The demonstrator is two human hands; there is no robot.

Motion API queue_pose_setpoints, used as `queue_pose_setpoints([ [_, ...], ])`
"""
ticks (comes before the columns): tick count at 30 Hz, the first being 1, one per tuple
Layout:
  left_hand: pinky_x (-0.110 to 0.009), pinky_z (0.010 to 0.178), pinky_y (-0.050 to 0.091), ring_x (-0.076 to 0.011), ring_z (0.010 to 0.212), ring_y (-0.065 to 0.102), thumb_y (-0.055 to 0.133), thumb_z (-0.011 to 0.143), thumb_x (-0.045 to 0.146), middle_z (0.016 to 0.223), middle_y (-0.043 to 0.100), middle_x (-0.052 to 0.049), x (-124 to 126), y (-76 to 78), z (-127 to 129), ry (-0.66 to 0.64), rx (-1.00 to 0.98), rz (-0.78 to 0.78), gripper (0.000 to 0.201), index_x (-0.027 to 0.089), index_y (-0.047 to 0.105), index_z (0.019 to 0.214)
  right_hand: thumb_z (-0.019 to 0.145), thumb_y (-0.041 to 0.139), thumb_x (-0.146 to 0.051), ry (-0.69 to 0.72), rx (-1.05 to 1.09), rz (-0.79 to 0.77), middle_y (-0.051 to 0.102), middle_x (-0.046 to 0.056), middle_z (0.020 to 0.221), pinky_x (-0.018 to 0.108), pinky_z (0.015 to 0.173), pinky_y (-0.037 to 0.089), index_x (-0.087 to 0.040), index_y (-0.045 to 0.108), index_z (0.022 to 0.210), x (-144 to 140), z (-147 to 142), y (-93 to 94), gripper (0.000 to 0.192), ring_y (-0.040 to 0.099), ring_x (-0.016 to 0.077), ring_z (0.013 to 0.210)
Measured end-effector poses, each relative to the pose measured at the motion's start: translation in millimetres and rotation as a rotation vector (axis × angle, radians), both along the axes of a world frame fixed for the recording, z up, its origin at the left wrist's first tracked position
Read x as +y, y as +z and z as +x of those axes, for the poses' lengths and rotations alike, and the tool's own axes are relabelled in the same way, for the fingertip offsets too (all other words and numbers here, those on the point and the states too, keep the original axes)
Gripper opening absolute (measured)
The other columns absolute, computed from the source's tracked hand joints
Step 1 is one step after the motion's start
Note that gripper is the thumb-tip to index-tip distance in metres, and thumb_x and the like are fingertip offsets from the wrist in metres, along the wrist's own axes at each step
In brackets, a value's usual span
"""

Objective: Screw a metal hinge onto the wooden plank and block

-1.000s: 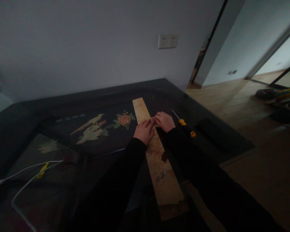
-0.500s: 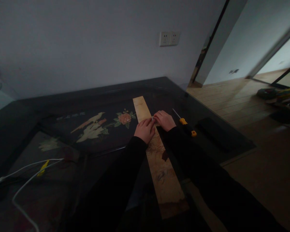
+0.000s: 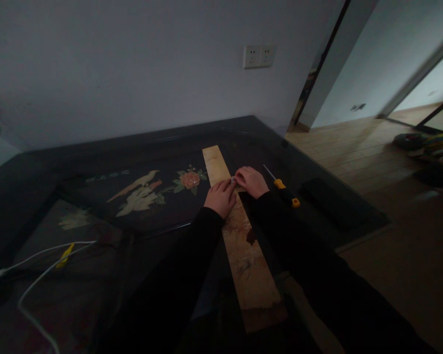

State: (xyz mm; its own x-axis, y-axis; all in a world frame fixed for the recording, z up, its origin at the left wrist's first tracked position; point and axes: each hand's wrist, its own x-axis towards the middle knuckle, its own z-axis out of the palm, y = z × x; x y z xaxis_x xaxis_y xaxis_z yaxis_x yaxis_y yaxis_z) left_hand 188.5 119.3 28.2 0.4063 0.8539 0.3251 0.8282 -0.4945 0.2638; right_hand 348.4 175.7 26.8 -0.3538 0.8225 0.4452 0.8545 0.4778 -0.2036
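Observation:
A long pale wooden plank (image 3: pixel 247 255) lies lengthwise on a dark glass-topped table (image 3: pixel 96 162). Over its far half, my left hand (image 3: pixel 220 197) and my right hand (image 3: pixel 250 181) meet fingertip to fingertip. Between the fingers sits a small shiny metal piece (image 3: pixel 232 181); both hands pinch it just above the plank. Black sleeves cover both arms. A screwdriver (image 3: pixel 285 192) with a yellow and black handle rests on the table just right of my right hand.
Under the glass is a bird and flower inlay (image 3: pixel 151 189). White cables (image 3: pixel 40 268) with a yellow tag trail at the left. A dark flat block (image 3: pixel 330 201) lies near the table's right edge. A wall socket (image 3: pixel 257 56) is behind; wooden floor lies to the right.
The hands stay together on the small metal piece with only slight finger shifts. The view has drifted a little; nothing else on the table moved.

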Motion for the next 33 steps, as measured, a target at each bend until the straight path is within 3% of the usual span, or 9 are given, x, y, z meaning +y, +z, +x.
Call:
queue_pose_setpoints([
  [8,-0.042,0.102,0.039,-0.0256,0.124,0.046,0.047,0.089,0.025,0.136,0.053,-0.010,-0.6,2.1,0.5,0.002,0.004,-0.007,0.044,0.019,0.051,0.132,0.090,0.047,-0.026,-0.048,0.039,-0.020,0.066,0.006,0.086,0.027,0.061,0.035,-0.021,0.059,0.090,-8.9,-3.5,10.4,0.013,0.057,0.0192,0.080],
  [15,-0.043,0.102,0.040,-0.0265,0.123,0.048,0.049,0.088,0.025,0.137,0.051,-0.011,1.8,-0.6,-2.4,-0.014,-0.039,-0.015,0.043,0.017,0.051,0.130,0.090,0.044,-0.025,-0.048,0.243,0.017,0.065,0.006,0.089,0.027,0.069,0.040,-0.019,0.058,0.092,-8.6,4.6,16.1,0.016,0.059,0.0177,0.080],
  [18,-0.039,0.105,0.039,-0.0253,0.123,0.049,0.053,0.084,0.022,0.135,0.051,-0.016,6.3,3.7,-5.4,-0.030,-0.190,-0.004,0.048,0.010,0.049,0.131,0.091,0.043,-0.028,-0.014,0.334,0.029,0.063,0.006,0.087,0.027,0.070,0.043,-0.017,0.057,0.090,-9.4,6.9,21.5,0.018,0.058,0.0160,0.077],
  [21,-0.036,0.103,0.042,-0.0218,0.117,0.055,0.056,0.081,0.018,0.126,0.059,-0.013,8.9,14.1,-6.9,-0.005,-0.398,-0.006,0.046,0.012,0.051,0.127,0.089,0.047,-0.030,0.087,0.439,0.005,0.062,0.005,0.086,0.024,0.068,0.045,-0.017,0.057,0.087,-14.3,2.0,27.8,0.016,0.058,0.0147,0.078],
  [27,-0.030,0.083,0.054,-0.0159,0.087,0.069,0.060,0.080,0.012,0.093,0.073,-0.005,7.2,23.0,-4.0,0.022,-0.720,-0.210,0.037,0.017,0.059,0.116,0.083,0.056,-0.029,0.296,0.600,-0.138,0.061,0.003,0.081,0.025,0.068,0.046,-0.017,0.060,0.081,-28.0,-13.7,34.9,0.013,0.058,0.0142,0.076],
  [33,-0.026,0.071,0.055,-0.0142,0.069,0.070,0.062,0.078,0.010,0.077,0.073,-0.003,7.4,19.6,-4.3,0.033,-0.803,-0.284,0.030,0.015,0.063,0.108,0.081,0.059,-0.035,0.298,0.576,-0.270,0.065,0.003,0.082,0.026,0.068,0.045,-0.016,0.064,0.084,-21.6,-2.0,35.4,0.020,0.060,0.0146,0.076],
])
